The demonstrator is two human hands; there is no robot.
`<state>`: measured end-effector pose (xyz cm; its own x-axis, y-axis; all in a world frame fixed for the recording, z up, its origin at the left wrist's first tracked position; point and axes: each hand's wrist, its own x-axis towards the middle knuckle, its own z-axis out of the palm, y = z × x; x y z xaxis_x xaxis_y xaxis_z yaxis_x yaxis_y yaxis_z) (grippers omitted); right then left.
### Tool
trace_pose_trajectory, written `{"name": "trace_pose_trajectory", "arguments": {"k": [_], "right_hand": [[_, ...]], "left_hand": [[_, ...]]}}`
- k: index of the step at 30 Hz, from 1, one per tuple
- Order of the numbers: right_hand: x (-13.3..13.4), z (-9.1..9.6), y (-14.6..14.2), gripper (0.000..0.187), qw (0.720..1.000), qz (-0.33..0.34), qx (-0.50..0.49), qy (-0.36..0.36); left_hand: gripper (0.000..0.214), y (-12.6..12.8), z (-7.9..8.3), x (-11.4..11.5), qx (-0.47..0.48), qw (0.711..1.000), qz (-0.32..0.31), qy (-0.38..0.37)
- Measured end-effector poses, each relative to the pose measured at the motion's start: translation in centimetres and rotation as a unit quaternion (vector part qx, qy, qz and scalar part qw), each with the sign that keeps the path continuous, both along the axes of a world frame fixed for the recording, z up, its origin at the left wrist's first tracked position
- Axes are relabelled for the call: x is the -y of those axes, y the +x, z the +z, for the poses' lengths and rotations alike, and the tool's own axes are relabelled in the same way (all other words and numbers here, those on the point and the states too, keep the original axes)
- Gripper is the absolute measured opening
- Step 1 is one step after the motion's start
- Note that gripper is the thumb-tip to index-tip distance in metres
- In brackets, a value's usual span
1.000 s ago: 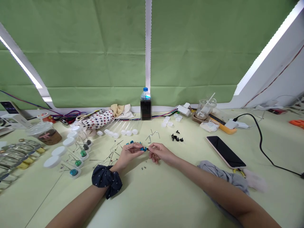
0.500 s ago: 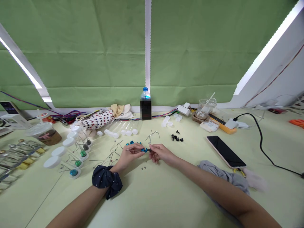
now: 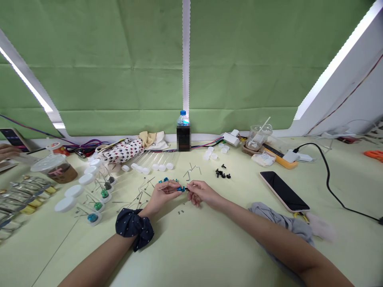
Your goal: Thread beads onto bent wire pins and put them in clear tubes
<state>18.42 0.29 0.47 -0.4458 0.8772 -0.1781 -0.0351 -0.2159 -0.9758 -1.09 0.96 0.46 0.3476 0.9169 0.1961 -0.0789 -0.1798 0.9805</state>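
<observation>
My left hand (image 3: 164, 193) is closed in a pinch on a small blue fitting (image 3: 180, 189) with a thin metal rod (image 3: 163, 189) sticking out to its left. Thumb and finger of my right hand (image 3: 201, 193) close on a small dark piece (image 3: 187, 189) that meets the fitting's right end; its exact kind is too small to tell. More blue fittings (image 3: 166, 180) lie just behind my left hand. Bent metal rods (image 3: 139, 197) are scattered to its left, and others (image 3: 192, 171) lie beyond the fingertips. Tiny grey bits (image 3: 181, 212) rest in front of the hands.
Black screws (image 3: 223, 174) and white caps (image 3: 211, 153) lie behind my right hand. Clear tubes (image 3: 158, 159) and a bottle (image 3: 183, 137) stand farther back. A phone (image 3: 285, 191) and grey cloth (image 3: 277, 219) are right. Capped pieces (image 3: 95, 217), a drink cup (image 3: 58, 169) and another person's hand (image 3: 8, 151) are left.
Another person's hand has come in at the far left edge, by the white box. My own hands have barely moved and keep the same pinch on the blue fitting and dark piece.
</observation>
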Motion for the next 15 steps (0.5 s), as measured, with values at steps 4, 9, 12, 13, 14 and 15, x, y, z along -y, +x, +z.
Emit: {"name": "trace_pose_trajectory", "arguments": {"k": [4, 9, 12, 13, 14, 15], "right_hand": [[-0.11, -0.11, 0.07, 0.043, 1.0, -0.004, -0.004, -0.001], [-0.09, -0.11, -0.03, 0.043, 1.0, -0.003, -0.007, -0.01], [0.05, 0.14, -0.15, 0.044, 1.0, 0.001, 0.003, -0.017], [0.12, 0.24, -0.19, 0.045, 1.0, 0.004, 0.006, -0.018], [0.19, 0.33, -0.21, 0.045, 1.0, 0.009, 0.008, -0.017], [0.27, 0.42, -0.21, 0.045, 1.0, 0.014, 0.009, -0.014]], "left_hand": [[0.017, 0.13, -0.18, 0.01, 0.0, 1.0, -0.008, -0.001], [0.017, 0.16, -0.27, -0.06, 0.009, 1.0, -0.008, 0.004], [0.018, 0.05, -0.29, -0.15, 0.009, 1.0, 0.01, 0.004], [0.018, 0.0, -0.31, -0.2, 0.009, 1.0, 0.015, 0.003], [0.018, -0.05, -0.34, -0.26, 0.011, 1.0, 0.021, 0.002], [0.019, -0.09, -0.36, -0.32, 0.012, 1.0, 0.025, 0.001]]}}
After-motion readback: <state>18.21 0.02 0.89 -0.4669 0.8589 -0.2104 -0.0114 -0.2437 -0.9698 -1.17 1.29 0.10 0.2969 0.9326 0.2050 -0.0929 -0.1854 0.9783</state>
